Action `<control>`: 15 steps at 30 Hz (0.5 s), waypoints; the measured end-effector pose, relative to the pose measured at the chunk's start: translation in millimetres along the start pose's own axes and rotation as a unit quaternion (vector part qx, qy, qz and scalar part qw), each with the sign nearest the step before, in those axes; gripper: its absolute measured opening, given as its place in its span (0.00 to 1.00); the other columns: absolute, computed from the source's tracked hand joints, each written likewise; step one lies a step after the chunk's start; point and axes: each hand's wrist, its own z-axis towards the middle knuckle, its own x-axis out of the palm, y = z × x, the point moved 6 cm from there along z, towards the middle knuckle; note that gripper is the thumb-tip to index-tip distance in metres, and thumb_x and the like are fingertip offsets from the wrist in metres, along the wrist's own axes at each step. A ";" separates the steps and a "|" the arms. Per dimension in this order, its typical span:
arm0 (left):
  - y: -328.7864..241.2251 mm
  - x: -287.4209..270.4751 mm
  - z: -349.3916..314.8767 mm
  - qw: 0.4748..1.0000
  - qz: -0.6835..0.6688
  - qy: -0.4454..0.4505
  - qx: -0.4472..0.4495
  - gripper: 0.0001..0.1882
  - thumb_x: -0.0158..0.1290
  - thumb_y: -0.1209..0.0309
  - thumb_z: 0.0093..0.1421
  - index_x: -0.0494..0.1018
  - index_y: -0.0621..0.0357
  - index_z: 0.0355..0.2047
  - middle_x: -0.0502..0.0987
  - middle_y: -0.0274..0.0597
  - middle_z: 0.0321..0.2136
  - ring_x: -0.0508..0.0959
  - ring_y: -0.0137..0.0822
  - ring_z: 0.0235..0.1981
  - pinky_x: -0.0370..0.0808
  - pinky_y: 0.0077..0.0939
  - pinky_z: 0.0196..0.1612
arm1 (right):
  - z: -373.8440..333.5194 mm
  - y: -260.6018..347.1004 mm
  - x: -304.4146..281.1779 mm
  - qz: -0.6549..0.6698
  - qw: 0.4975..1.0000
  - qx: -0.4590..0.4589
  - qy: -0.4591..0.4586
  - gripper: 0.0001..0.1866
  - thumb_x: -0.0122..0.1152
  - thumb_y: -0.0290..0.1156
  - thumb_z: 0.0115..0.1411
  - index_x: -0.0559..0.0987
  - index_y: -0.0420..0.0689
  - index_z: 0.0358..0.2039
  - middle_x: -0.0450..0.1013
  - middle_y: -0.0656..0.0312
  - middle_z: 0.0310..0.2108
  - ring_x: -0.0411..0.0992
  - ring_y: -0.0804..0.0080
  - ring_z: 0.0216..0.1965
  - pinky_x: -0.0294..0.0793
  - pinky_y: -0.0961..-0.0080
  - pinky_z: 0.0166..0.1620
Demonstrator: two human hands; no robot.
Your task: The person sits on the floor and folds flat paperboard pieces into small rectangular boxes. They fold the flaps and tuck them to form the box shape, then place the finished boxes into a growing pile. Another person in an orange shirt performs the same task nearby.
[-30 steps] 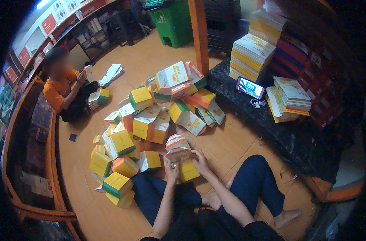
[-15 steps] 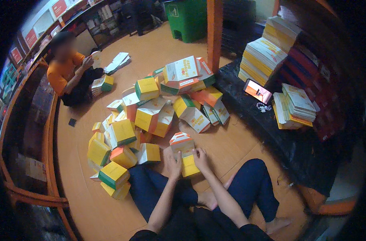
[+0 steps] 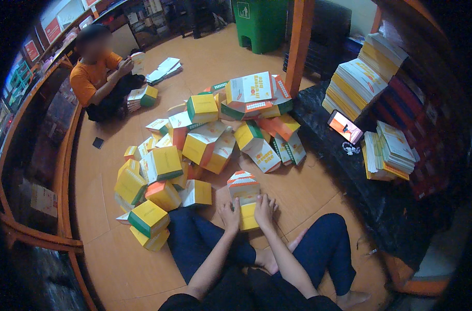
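Note:
On the floor in front of my crossed legs stands a part-folded cardboard food box (image 3: 249,220), with yellow lower panels and a raised white flap edged in orange. My left hand (image 3: 230,214) grips its left side, thumb pointing up along the edge. At the right side my right hand (image 3: 265,211) pinches the opposite edge, its fingers bent round the card. Just left of my left hand lies a yellow and white folded box (image 3: 197,193). A big heap of folded boxes (image 3: 166,165) in yellow, white, green and orange spreads out beyond it.
A person in an orange shirt (image 3: 93,78) sits at the far left, handling card. Flat card stacks (image 3: 356,83) and a lit phone (image 3: 344,127) rest on a black-covered ledge at right. A green bin (image 3: 260,26) stands behind, near an orange post (image 3: 300,46).
My view has swung slightly left, so the scene sits further right. Both hands stay on the box; my right hand has shifted its hold along the right edge.

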 end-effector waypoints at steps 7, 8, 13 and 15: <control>28.3 20.8 7.3 0.989 0.034 0.074 -0.125 0.34 0.56 0.48 0.62 0.67 0.73 0.48 0.60 0.74 0.51 0.62 0.65 0.56 0.61 0.51 0.61 | -1.1 5.4 -11.7 -0.023 0.999 0.004 -0.045 0.21 0.43 0.48 0.71 0.68 0.41 0.48 0.65 0.39 0.50 0.63 0.37 0.54 0.62 0.46 0.56; 18.9 16.0 7.9 0.996 0.014 0.044 -0.071 0.34 0.56 0.49 0.62 0.66 0.72 0.49 0.60 0.74 0.52 0.62 0.65 0.57 0.60 0.51 0.61 | -1.1 5.0 -9.7 -0.045 0.998 0.009 -0.045 0.21 0.43 0.47 0.71 0.68 0.40 0.49 0.65 0.38 0.50 0.64 0.36 0.53 0.62 0.45 0.56; -31.3 2.9 -17.0 0.977 0.123 -0.019 0.176 0.33 0.57 0.55 0.61 0.61 0.62 0.58 0.65 0.61 0.54 0.68 0.59 0.54 0.63 0.50 0.56 | -2.8 3.2 -0.3 -0.070 0.994 -0.002 -0.086 0.20 0.42 0.45 0.71 0.67 0.39 0.48 0.66 0.35 0.49 0.66 0.34 0.50 0.64 0.42 0.53; -46.9 9.1 -31.6 0.950 0.171 0.023 0.261 0.30 0.55 0.55 0.61 0.64 0.60 0.57 0.68 0.56 0.53 0.69 0.56 0.53 0.64 0.49 0.55 | -0.5 -1.0 1.8 -0.046 0.996 -0.019 -0.068 0.20 0.42 0.45 0.71 0.67 0.39 0.48 0.67 0.36 0.49 0.66 0.35 0.50 0.64 0.44 0.53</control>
